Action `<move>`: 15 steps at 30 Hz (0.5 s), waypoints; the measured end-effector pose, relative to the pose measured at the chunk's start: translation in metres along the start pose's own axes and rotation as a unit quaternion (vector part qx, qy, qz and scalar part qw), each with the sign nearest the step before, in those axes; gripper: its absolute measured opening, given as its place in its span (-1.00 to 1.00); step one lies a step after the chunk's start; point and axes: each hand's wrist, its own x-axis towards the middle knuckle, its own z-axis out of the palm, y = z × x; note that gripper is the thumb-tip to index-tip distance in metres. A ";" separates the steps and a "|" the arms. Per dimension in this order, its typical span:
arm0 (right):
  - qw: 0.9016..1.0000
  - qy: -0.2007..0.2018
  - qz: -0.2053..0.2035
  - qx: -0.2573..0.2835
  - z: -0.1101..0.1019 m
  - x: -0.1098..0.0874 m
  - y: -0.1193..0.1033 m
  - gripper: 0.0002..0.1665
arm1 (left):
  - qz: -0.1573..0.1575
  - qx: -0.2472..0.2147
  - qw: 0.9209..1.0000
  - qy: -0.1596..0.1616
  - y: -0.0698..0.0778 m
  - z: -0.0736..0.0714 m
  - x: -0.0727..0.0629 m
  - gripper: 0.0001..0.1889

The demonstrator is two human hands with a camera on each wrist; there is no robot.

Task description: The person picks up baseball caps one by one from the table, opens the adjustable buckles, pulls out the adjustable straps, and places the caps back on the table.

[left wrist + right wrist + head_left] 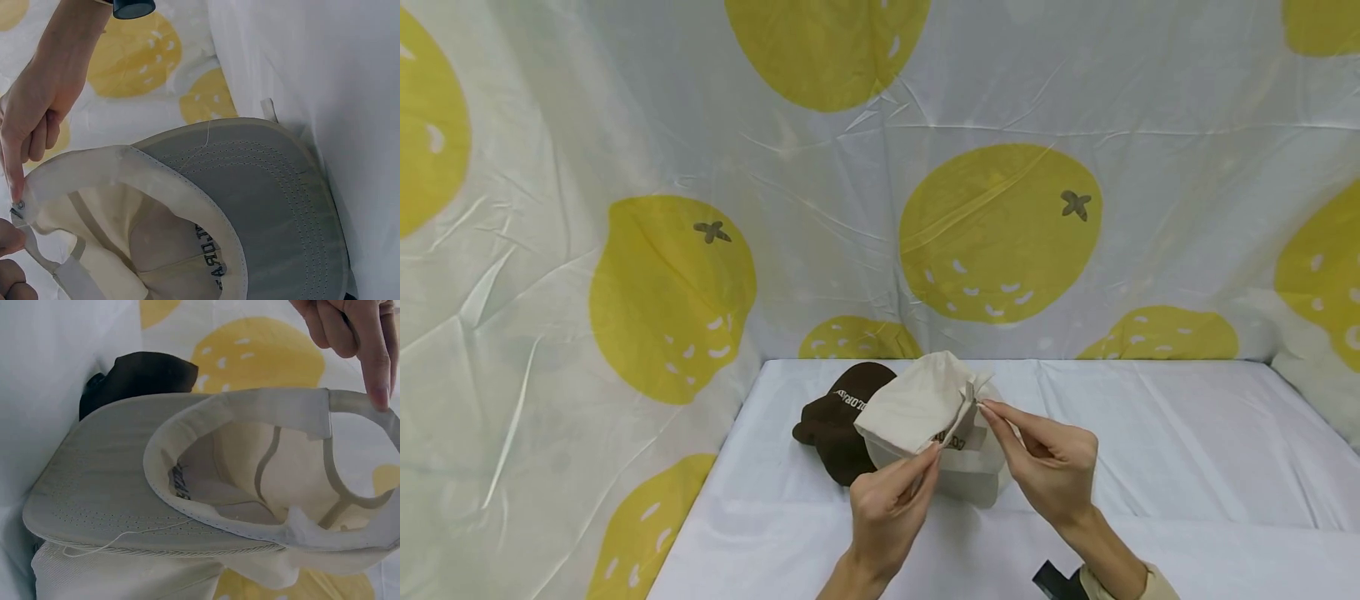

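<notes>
Both hands hold a cream baseball cap (913, 400), its back opening toward me and its brim (275, 187) pointing down at the table. My left hand (891, 500) pinches one side of the back strap between thumb and finger. On the other side, my right hand (1060, 467) pinches the strap end, near a small metal fitting (19, 205). Dark lettering (209, 256) shows inside the crown, and a loose thread (125, 536) trails over the brim's underside.
Just left of the cream cap, a dark brown cap (835, 425) with white lettering lies on the white-covered table (1165, 467). Pale fabric (125, 575) shows under the brim. Behind hangs a white sheet with a lemon print (1000, 233). A black wrist device (1058, 581) sits by the right sleeve.
</notes>
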 end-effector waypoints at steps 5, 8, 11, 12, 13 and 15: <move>1.000 0.011 0.000 -0.002 0.000 -0.001 0.002 -0.91 | 0.010 0.000 1.000 -0.001 -0.002 -0.006 -0.002 -0.76; 1.000 0.014 0.001 -0.001 -0.001 -0.001 0.004 -0.92 | 0.015 0.004 1.000 -0.001 -0.003 -0.009 -0.005 -0.76; 1.000 0.016 0.002 -0.003 -0.002 -0.001 0.005 -0.92 | 0.014 0.006 1.000 -0.003 -0.005 -0.013 -0.008 -0.75; 1.000 0.017 0.001 -0.004 -0.002 -0.001 0.005 -0.92 | 0.013 0.008 1.000 -0.005 -0.005 -0.014 -0.010 -0.75; 1.000 0.018 0.001 -0.005 -0.002 -0.001 0.005 -0.93 | 0.013 0.009 1.000 -0.006 -0.006 -0.016 -0.011 -0.75; 1.000 0.019 0.002 -0.005 -0.001 -0.001 0.005 -0.93 | 0.011 0.010 1.000 -0.007 -0.007 -0.018 -0.013 -0.74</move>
